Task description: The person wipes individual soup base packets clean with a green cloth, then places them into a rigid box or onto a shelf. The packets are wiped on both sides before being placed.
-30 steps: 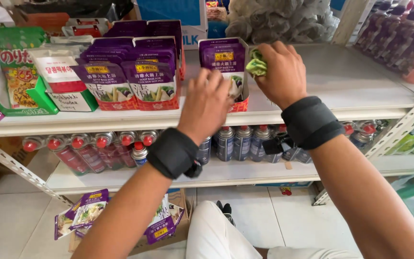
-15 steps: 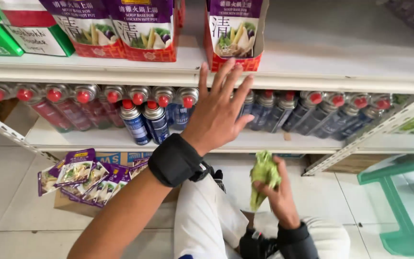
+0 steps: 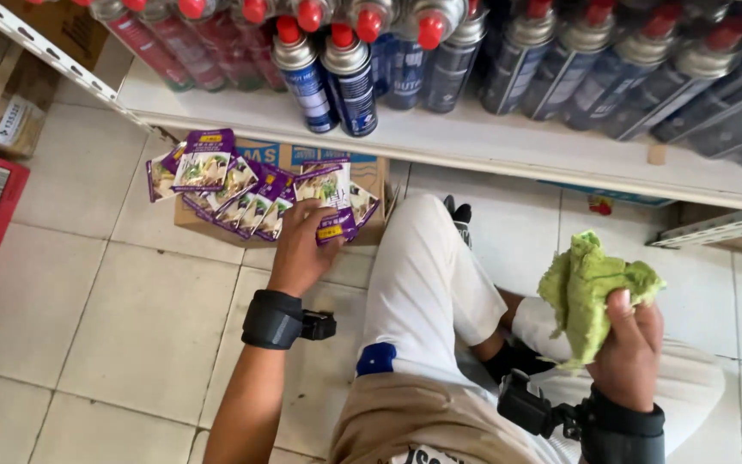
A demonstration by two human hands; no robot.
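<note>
Looking down from the head camera, I am closing my left hand [image 3: 302,249] on a purple sachet [image 3: 330,202] at the near end of the pile. My fingers are curling over its lower edge, so I am calling this a pinch on that one packet, though whether a second packet is caught under it I cannot tell. The other sachets [image 3: 216,176] are fanning away from my fingers to the left, loosely overlapped on top of a cardboard box [image 3: 371,172] on the floor.

The risk I am judging here: the pile is lying slack and partly over the box edge, so a tug on one packet could drag its neighbours off onto the tiles. The thin, glossy pouch could also be slipping out of such a shallow pinch.

My left arm is stretching forward and down, wrist nearly straight, a black wrist strap [image 3: 275,320] sitting behind the hand.

My right hand [image 3: 633,339] is hanging back near my knee (well apart from the pile), fist clamped around a crumpled green cloth [image 3: 590,288], which is bunching up above my thumb. Above my left hand, red-capped canisters [image 3: 349,73] are standing close to the shelf edge.
</note>
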